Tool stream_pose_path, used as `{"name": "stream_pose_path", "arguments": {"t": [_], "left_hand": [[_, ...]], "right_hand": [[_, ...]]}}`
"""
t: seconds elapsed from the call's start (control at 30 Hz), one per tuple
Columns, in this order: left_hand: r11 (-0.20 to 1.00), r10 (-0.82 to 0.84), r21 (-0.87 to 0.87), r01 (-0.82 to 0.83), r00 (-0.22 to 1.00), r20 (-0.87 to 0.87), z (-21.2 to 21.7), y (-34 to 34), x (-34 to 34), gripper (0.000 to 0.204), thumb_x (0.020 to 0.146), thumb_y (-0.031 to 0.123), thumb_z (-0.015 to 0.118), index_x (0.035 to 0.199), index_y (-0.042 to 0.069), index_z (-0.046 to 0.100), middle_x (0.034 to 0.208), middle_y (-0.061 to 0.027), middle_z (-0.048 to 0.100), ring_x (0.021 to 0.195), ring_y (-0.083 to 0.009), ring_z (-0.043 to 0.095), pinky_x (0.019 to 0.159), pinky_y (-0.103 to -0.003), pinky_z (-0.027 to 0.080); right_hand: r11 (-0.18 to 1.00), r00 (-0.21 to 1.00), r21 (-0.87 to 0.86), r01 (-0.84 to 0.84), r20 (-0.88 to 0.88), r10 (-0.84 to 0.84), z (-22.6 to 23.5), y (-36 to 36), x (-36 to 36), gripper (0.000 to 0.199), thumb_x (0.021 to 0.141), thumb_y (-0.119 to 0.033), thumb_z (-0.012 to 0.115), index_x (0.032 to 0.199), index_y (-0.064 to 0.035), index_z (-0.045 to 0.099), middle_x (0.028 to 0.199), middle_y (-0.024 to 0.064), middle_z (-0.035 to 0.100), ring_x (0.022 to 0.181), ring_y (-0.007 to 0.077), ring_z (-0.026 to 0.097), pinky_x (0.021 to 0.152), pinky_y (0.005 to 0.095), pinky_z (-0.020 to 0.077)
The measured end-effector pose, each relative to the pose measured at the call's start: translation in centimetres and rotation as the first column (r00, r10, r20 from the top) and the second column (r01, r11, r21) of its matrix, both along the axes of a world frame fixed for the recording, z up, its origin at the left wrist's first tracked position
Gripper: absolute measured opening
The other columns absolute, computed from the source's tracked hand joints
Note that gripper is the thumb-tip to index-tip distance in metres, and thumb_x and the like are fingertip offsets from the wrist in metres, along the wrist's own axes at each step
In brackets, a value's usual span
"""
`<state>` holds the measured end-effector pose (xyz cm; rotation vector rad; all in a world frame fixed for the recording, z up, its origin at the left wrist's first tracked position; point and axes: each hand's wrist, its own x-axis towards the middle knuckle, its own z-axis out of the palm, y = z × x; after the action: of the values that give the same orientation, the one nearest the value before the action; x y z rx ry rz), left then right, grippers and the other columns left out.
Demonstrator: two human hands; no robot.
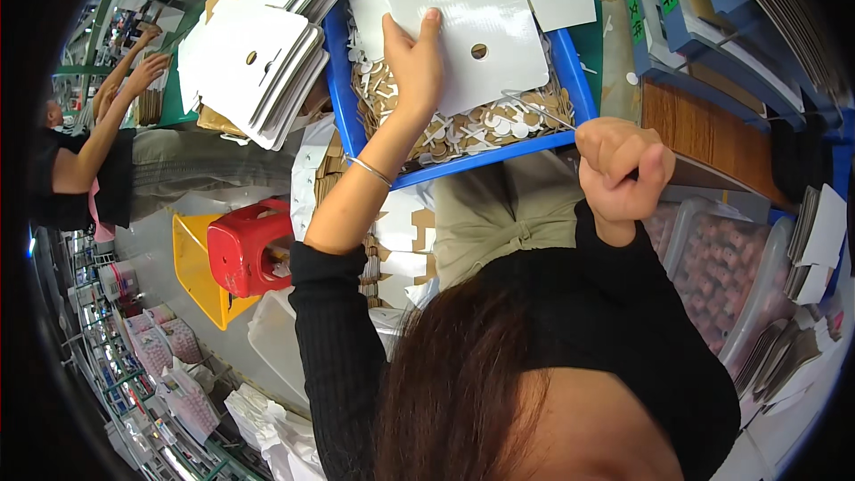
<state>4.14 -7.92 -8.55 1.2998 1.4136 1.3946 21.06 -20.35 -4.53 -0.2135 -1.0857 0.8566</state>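
My left hand grips the near edge of a white die-cut card sheet that has a round hole in it. The sheet lies over a blue tray filled with small punched-out card scraps. A thin bracelet circles my left wrist. My right hand is closed into a fist at the tray's right corner, with nothing visible in it. Both forearms wear black sleeves.
A stack of white die-cut sheets lies left of the tray. Red and yellow stools stand on the floor. Another person reaches at the far left. Blue file boxes and clear bins sit at right.
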Motion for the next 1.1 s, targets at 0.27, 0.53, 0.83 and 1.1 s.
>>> {"name": "stream_pose_path", "arguments": {"t": [0.27,0.53,0.83,1.1], "left_hand": [[0.997,0.045,0.067,-0.042,0.998,-0.053,-1.7,0.7,0.1,0.026,0.084,0.022,0.054,0.090,-0.001,0.043,0.065,-0.0004,0.034,0.056,-0.0099,0.030,0.052,-0.024,0.031],[0.996,0.052,0.076,-0.040,0.987,-0.153,-0.3,0.1,0.4,0.027,0.085,0.022,0.056,0.095,0.000,0.044,0.072,-0.0052,0.046,0.061,-0.0110,0.043,0.056,-0.022,0.038],[0.978,0.040,0.209,-0.012,0.991,-0.130,1.0,-1.1,1.5,0.025,0.085,0.020,0.055,0.092,0.000,0.043,0.071,-0.0050,0.045,0.058,-0.0108,0.040,0.054,-0.023,0.037],[0.967,0.067,0.254,-0.016,0.979,-0.191,0.5,0.0,1.1,0.022,0.085,0.017,0.054,0.089,0.000,0.041,0.071,-0.0052,0.043,0.058,-0.0123,0.041,0.054,-0.025,0.038]], "right_hand": [[0.999,0.999,-0.026,-0.031,-0.027,0.030,-1.1,0.7,-0.5,0.046,0.089,-0.017,0.038,0.044,-0.0096,0.031,0.042,-0.0011,0.025,0.038,0.0107,0.015,0.038,0.0255,0.0169],[0.994,0.982,0.072,0.085,0.166,-0.096,-1.7,1.5,-2.4,0.041,0.085,-0.011,0.039,0.044,-0.0085,0.033,0.042,0.0006,0.030,0.038,0.0113,0.021,0.039,0.0245,0.0211],[0.968,0.977,-0.172,0.183,0.141,-0.160,-1.5,2.4,-3.0,0.038,0.083,-0.007,0.038,0.045,-0.0082,0.033,0.043,0.0018,0.032,0.040,0.0108,0.021,0.041,0.0248,0.0204],[0.988,0.994,0.125,0.094,0.046,-0.101,2.9,-1.0,-0.9,0.034,0.083,-0.008,0.038,0.049,-0.0085,0.036,0.043,0.0000,0.029,0.039,0.0104,0.017,0.038,0.0261,0.0161]]}}
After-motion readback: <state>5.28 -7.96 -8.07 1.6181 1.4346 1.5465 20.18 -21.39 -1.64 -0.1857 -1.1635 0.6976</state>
